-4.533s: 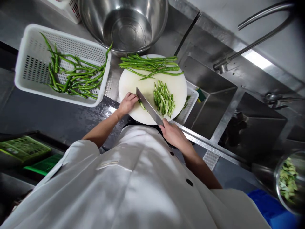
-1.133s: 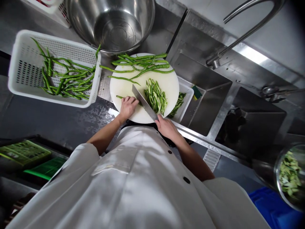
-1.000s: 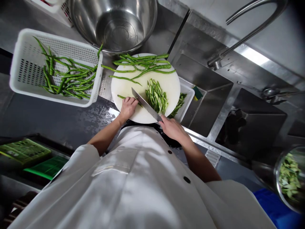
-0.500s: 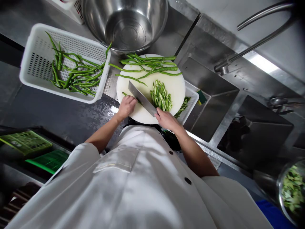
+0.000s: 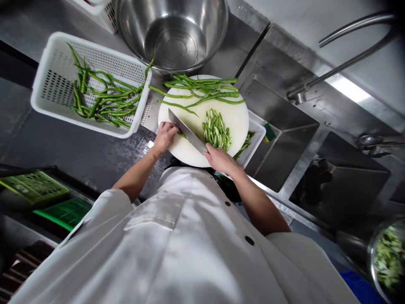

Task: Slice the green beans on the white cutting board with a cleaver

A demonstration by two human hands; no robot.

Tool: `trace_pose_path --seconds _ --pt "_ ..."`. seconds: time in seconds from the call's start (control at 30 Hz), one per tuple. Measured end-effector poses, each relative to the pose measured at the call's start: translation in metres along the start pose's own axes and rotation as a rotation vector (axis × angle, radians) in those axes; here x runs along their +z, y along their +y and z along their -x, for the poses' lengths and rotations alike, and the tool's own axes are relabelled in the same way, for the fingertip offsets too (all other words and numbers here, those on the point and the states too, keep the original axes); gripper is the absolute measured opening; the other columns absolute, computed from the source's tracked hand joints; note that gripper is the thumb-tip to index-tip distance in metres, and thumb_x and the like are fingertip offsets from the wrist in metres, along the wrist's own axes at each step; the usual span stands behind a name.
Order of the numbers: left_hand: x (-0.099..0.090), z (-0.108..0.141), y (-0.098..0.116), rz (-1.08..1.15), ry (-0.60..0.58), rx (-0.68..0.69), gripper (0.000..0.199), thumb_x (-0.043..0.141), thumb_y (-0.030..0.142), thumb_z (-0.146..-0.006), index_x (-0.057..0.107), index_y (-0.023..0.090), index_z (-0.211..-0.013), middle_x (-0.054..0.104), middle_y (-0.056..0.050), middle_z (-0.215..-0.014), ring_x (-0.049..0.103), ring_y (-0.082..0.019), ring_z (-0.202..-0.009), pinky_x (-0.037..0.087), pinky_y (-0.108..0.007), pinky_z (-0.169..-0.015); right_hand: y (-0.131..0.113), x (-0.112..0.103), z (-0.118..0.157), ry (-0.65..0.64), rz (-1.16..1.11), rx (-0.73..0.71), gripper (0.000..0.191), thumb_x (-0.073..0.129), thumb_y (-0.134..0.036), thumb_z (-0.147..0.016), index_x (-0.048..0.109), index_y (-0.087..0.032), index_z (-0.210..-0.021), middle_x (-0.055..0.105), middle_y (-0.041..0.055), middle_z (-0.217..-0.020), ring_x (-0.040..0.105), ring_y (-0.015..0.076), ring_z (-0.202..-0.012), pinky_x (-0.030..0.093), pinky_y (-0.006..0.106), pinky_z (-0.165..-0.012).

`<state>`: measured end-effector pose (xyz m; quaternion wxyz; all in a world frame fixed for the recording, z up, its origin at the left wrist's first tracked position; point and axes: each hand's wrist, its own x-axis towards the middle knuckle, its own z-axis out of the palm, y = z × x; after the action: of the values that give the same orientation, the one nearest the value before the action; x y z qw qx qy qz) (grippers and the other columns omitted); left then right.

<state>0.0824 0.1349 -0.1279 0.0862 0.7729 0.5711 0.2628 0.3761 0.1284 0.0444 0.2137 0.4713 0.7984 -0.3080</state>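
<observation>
My right hand [image 5: 220,159] is wrapped round the handle of a cleaver [image 5: 187,132], whose blade slants across a round white cutting board [image 5: 191,156]. At the board's left edge, my left hand [image 5: 166,137] has its fingers curled down on a long green pepper [image 5: 182,134]. Only a short end of that pepper shows, between the fingertips and the blade. To the right of the blade lies a pile of slanted-cut pepper pieces [image 5: 217,130]. Several whole green peppers [image 5: 202,90] lie along the far side of the board, some sticking out past its left edge.
A white perforated basket [image 5: 41,95] with whole peppers stands at left. Behind the board is a large steel bowl [image 5: 174,44]. Right of the board, a white basket [image 5: 257,139] holds cut pieces, beside a sink [image 5: 272,164] with a faucet [image 5: 341,67].
My left hand has shifted slightly left along the pepper, and the cleaver's tip has moved a little left with it. The whole view has drifted slightly; the peppers lie as before.
</observation>
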Motion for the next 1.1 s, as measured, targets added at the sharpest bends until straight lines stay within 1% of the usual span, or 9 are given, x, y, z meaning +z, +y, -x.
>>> trace_pose_path --seconds 0.4,0.57,0.63,0.7,0.8,0.9,0.97,1.03,1.1 --pt "0.000 0.003 0.004 0.012 0.108 0.014 0.032 0.037 0.024 -0.110 0.067 0.024 -0.099 0.069 -0.008 -0.104 0.055 -0.025 -0.097 0.049 -0.042 -0.088 -0.001 -0.003 -0.018 0.029 -0.035 -0.047 0.031 0.040 -0.038 -0.112 0.058 -0.019 -0.128 0.076 0.0134 -0.100 0.070 0.0304 -0.091 0.037 0.032 -0.069" --pt "-0.001 0.006 0.004 0.099 0.070 0.006 0.032 0.038 0.023 -0.109 0.067 0.024 -0.097 0.069 -0.009 -0.102 0.056 -0.024 -0.094 0.050 -0.042 -0.087 -0.007 0.007 -0.042 0.085 -0.123 -0.055 0.031 0.040 -0.035 -0.112 0.059 -0.018 -0.130 0.076 0.0157 -0.113 0.069 0.0304 -0.103 0.044 0.032 -0.079" --pt "-0.007 0.004 -0.001 0.128 0.058 0.025 0.030 0.040 0.023 -0.109 0.067 0.023 -0.095 0.068 -0.009 -0.099 0.057 -0.023 -0.094 0.051 -0.040 -0.086 -0.005 0.011 -0.041 0.096 -0.143 -0.035 0.035 0.040 -0.036 -0.112 0.059 -0.017 -0.134 0.076 0.0163 -0.116 0.069 0.0313 -0.106 0.045 0.032 -0.082" --pt "-0.015 -0.008 -0.011 0.132 0.074 0.027 0.030 0.041 0.024 -0.109 0.066 0.022 -0.094 0.067 -0.008 -0.096 0.059 -0.023 -0.094 0.051 -0.038 -0.084 0.000 0.015 -0.028 0.096 -0.149 0.021 0.040 0.039 -0.038 -0.112 0.057 -0.016 -0.139 0.076 0.0168 -0.116 0.069 0.0323 -0.105 0.046 0.033 -0.083" --pt "-0.026 -0.047 -0.034 0.087 0.110 -0.021 0.026 0.044 0.028 -0.109 0.067 0.019 -0.099 0.067 -0.010 -0.103 0.061 -0.024 -0.099 0.051 -0.041 -0.090 0.003 0.029 -0.003 0.107 -0.181 0.081 0.045 0.038 -0.039 -0.112 0.053 -0.015 -0.147 0.076 0.0174 -0.121 0.069 0.0316 -0.108 0.048 0.034 -0.087" --pt "-0.027 -0.096 -0.055 0.058 -0.011 0.047 0.025 0.047 0.030 -0.108 0.067 0.016 -0.104 0.068 -0.012 -0.111 0.062 -0.027 -0.107 0.050 -0.044 -0.098 -0.006 0.046 0.005 0.093 -0.263 0.043 0.042 0.040 -0.038 -0.112 0.058 -0.017 -0.142 0.075 0.0156 -0.124 0.069 0.0284 -0.112 0.048 0.032 -0.090" --pt "-0.024 -0.120 -0.064 0.068 -0.110 0.119 0.029 0.044 0.029 -0.109 0.067 0.015 -0.102 0.068 -0.011 -0.104 0.063 -0.025 -0.107 0.049 -0.042 -0.100 -0.010 0.055 0.003 0.077 -0.325 0.070 0.038 0.040 -0.037 -0.111 0.061 -0.018 -0.137 0.077 0.0133 -0.117 0.070 0.0263 -0.106 0.049 0.031 -0.088" --pt "-0.023 -0.128 -0.069 0.065 -0.145 0.161 0.030 0.042 0.030 -0.110 0.066 0.015 -0.098 0.066 -0.008 -0.095 0.063 -0.022 -0.103 0.049 -0.040 -0.101 -0.006 0.059 0.004 0.088 -0.378 0.153 0.039 0.039 -0.037 -0.111 0.061 -0.019 -0.138 0.078 0.0110 -0.109 0.072 0.0253 -0.097 0.050 0.032 -0.085" --pt "-0.025 -0.120 -0.068 0.019 -0.098 0.148 0.027 0.046 0.031 -0.109 0.066 0.016 -0.097 0.065 -0.007 -0.091 0.061 -0.022 -0.101 0.048 -0.041 -0.101 0.006 0.061 0.012 0.124 -0.408 0.226 0.041 0.038 -0.037 -0.110 0.059 -0.019 -0.140 0.078 0.0091 -0.102 0.072 0.0256 -0.091 0.051 0.034 -0.082"
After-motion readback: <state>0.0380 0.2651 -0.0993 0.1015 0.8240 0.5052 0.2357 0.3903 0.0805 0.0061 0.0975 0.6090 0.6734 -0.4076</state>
